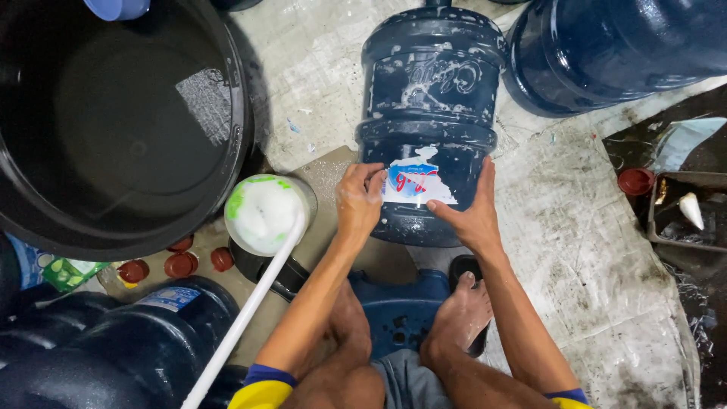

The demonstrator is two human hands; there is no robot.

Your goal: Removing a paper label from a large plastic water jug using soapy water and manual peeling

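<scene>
Two bare hands are on a big blue water jug (429, 98) that lies on its side on the wet floor, right in front of the person's knees. The left hand (359, 203) pinches the left edge of a torn sticker (418, 184) on the jug, with its fingers curled together on the edge. The right hand (468, 213) lies flat on the jug beside the sticker, fingers spread a little, and it holds the jug down.

To peel well, I think the flat hand should press hard so the round jug cannot roll. The pinching fingers should pull slowly and low along the jug, so the wet paper comes off in one piece and does not rip more. The jug looks soapy, so fingers may slip.

Just to the left stands a small bowl of white foam (262, 213) with a white stick in it. A huge black tub (241, 129) sits behind that. Some red caps (180, 266) lie on the floor near more blue jugs (151, 341).
</scene>
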